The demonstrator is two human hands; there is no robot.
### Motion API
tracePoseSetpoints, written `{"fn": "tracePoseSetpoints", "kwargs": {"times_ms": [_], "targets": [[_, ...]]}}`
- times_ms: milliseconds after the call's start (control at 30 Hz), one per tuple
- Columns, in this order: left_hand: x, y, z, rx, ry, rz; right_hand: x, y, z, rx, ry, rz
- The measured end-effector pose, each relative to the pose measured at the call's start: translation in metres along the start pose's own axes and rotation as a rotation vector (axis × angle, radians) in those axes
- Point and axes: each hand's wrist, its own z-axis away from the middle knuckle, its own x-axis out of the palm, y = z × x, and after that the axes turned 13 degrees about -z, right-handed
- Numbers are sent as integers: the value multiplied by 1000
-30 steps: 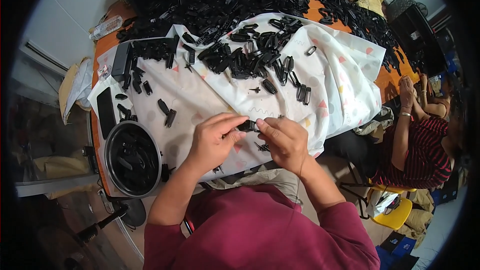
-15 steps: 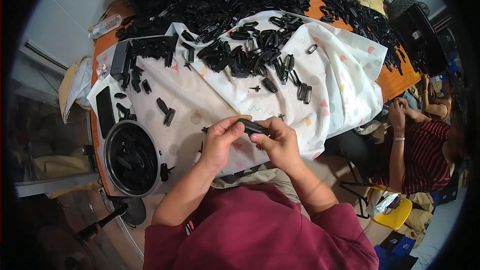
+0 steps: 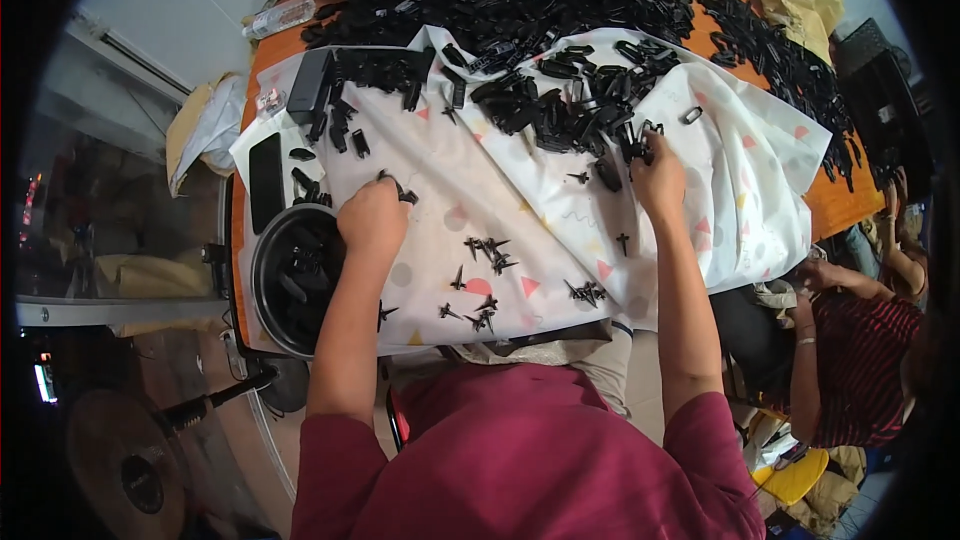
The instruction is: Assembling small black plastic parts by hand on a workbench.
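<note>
On the left part of the patterned cloth my left hand point(image 3: 372, 220) is closed, its fingertips on a small curved black plastic part point(image 3: 405, 194). The hand's back hides most of its fingers. Farther right, my right hand point(image 3: 660, 178) reaches to the edge of the pile and pinches a narrow black plastic frame point(image 3: 636, 144); its fingers partly cover it. Just left of that hand lies a dark oval casing point(image 3: 607, 175). A heap of black plastic parts point(image 3: 560, 110) spreads across the far middle of the cloth. Small pointed black pieces point(image 3: 488, 252) lie scattered between my forearms.
A round black bowl point(image 3: 262, 285) with black parts stands at the left edge, beside a dark phone point(image 3: 266, 180). A larger mass of black parts point(image 3: 500, 10) covers the back. A clear bottle point(image 3: 280, 17) lies far left. A person in a striped shirt point(image 3: 865, 365) sits at right.
My hands, together over a dark casing before, have parted: the left to the parts on the left, the right to the pile. The casing is out of them. The view has shifted.
</note>
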Motion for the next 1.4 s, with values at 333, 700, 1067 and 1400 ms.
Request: {"fn": "tracePoseSetpoints", "kwargs": {"times_ms": [333,700,1067,1400], "targets": [[10,24,17,204,47,45,-20,-16,24,-49,20,-175],[-19,96,59,404,-254,1601,-34,-98,94,709,-521,-1647],[-39,87,69,738,396,880,-53,-95,94,638,-651,-1161],[-8,105,84,254,-311,1788,-44,-107,102,570,-552,-966]]}}
